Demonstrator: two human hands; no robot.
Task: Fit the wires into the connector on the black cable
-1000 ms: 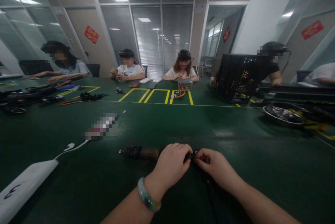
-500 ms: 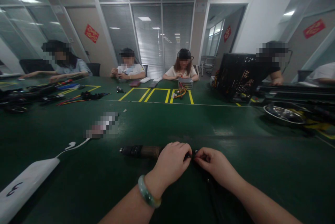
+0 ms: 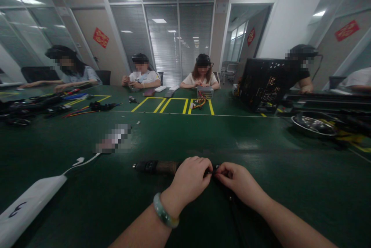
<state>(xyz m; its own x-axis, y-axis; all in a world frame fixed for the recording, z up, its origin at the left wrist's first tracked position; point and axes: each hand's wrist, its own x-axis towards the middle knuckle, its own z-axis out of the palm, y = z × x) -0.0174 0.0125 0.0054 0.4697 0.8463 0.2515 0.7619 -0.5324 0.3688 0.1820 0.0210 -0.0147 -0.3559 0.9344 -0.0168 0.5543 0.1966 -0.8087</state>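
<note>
A dark cylindrical tool (image 3: 166,168) lies crosswise on the green table. It has a shiny metal tip at its left end, a black ribbed section and a brownish grip; its exact kind is unclear. My left hand (image 3: 193,172), with a green bangle on the wrist, is closed over the tool's right part, hiding it. Close beside it, my right hand (image 3: 233,176) pinches at a small dark end piece with a shiny spot; the fingers hide most of it. Below my right hand a dark strip or cord (image 3: 234,213) runs toward the near edge, hard to make out.
At left lie a white power bank (image 3: 31,205) with a cable and a pixelated phone-like object (image 3: 111,139). Farther left are dark cables (image 3: 31,105). A metal bowl (image 3: 313,124) and black computer case (image 3: 257,85) stand right. Several people sit across the table.
Hardly anything differs. My right hand's fingertips sit very slightly closer to my left hand; the tool stays in the same place.
</note>
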